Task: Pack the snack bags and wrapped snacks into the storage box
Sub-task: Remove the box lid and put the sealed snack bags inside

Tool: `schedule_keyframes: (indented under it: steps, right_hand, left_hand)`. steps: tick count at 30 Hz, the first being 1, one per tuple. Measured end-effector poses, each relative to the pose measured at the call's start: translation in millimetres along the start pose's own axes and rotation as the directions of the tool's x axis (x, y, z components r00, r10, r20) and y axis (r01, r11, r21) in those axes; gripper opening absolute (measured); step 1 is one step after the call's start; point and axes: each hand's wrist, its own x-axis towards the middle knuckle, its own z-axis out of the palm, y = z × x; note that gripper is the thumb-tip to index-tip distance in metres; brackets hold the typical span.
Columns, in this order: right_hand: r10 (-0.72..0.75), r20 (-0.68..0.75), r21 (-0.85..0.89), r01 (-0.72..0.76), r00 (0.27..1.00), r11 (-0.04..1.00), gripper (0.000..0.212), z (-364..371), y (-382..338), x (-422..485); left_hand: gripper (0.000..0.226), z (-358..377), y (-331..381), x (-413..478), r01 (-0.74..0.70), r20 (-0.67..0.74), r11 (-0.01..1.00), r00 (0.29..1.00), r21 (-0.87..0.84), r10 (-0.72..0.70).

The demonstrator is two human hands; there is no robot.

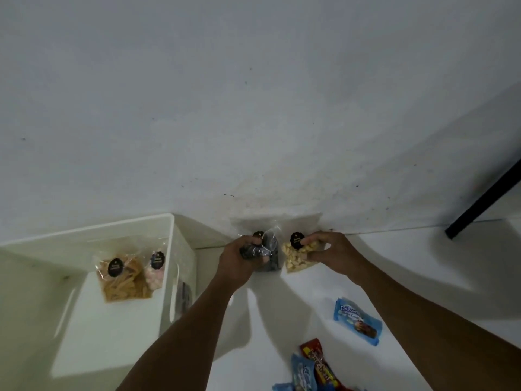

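Both hands are out at the far edge of the white worktop (423, 277), right against the wall. The left hand (242, 259) is curled tight around a clear bag of dark snacks (269, 249), fingers wrapped over its front. Just beside it, the right hand (327, 249) pinches a clear bag of pale nuts (296, 256) by its right side, thumb and fingertips closed on the plastic. The two bags touch, each carrying a round black sticker.

The white storage box (172, 235) stands at the left end of the worktop, near the left hand. Inside, two bags lean at its far end: one of tan stick snacks (124, 280) and one of pink-and-white sweets (155, 273), side by side and overlapping.

Nearer the front edge, to the right, lies one blue wrapped snack (356, 321) alone. At the very front edge sits a small heap of wrapped snacks (313, 371), a red one and at least two blue; the frame cuts them off, so I cannot count them exactly.
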Motion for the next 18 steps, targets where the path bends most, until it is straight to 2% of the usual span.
schedule_keyframes:
  steps: [8, 11, 15, 18]
  right_hand:
    - [0.003, -0.053, -0.029, -0.004, 0.999, 1.0, 0.036, 5, 0, 2]
    - [-0.005, -0.06, -0.06, 0.002, 0.998, 0.998, 0.037, 2, -7, -7]
    - [-0.016, -0.057, -0.048, 0.013, 0.998, 0.999, 0.034, -4, -25, -23]
    - [-0.034, -0.059, -0.056, 0.031, 0.998, 0.998, 0.032, -9, -53, -38]
  left_hand:
    - [0.04, 1, -1, -7, 0.039, -0.043, 0.998, 0.998, 0.042, -0.037]
    - [0.041, -8, 3, -14, 0.038, -0.019, 0.998, 0.999, 0.052, -0.037]
    - [0.031, -21, 20, -27, 0.068, 0.023, 0.997, 0.997, -0.037, -0.067]
    - [0.029, -39, 38, -35, 0.015, 0.056, 0.998, 0.998, -0.059, -0.012]
